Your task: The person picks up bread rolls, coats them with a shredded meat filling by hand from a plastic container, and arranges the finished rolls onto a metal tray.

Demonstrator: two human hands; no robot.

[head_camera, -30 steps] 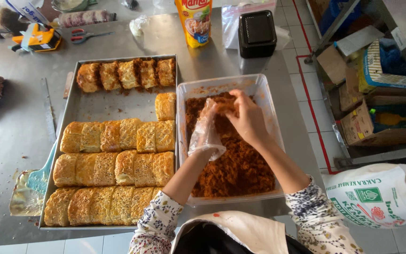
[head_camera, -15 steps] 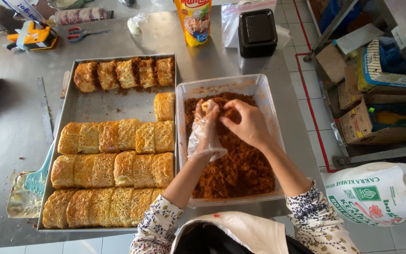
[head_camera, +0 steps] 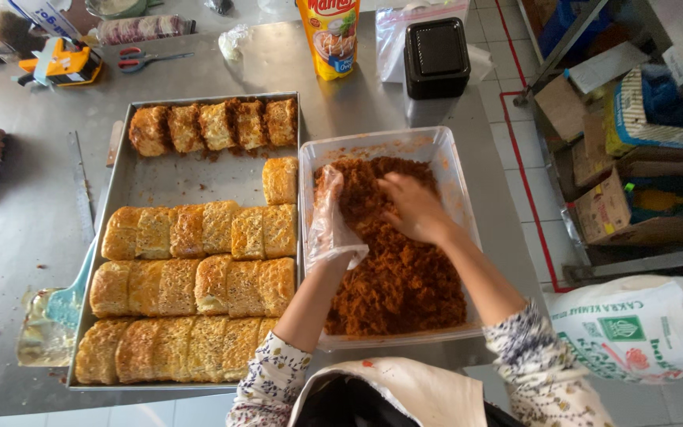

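Two hands dig into reddish-brown shredded floss [head_camera: 405, 277] filling a clear plastic tub [head_camera: 444, 150]. The plastic-gloved left hand [head_camera: 332, 225] and bare right hand [head_camera: 411, 207] are both curled loosely. The tub touches a metal tray [head_camera: 175, 178] of bread rolls [head_camera: 191, 285].

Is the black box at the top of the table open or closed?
Closed: the black box has its lid sitting flat on top, and nothing inside shows.

reddish-brown shredded floss [head_camera: 405, 277] fills a clear, see-through plastic tub [head_camera: 444, 150]. golden-brown bread rolls speckled with pale seeds [head_camera: 191, 285] lie in a dull grey metal baking tray [head_camera: 175, 178]. the left hand [head_camera: 332, 225] wears a clear, filmy plastic glove; the right hand [head_camera: 413, 207] is bare. both sleeves are white with a small dark blue floral print [head_camera: 531, 364]. a glossy black square box [head_camera: 436, 55] sits on the grey steel table [head_camera: 25, 213].
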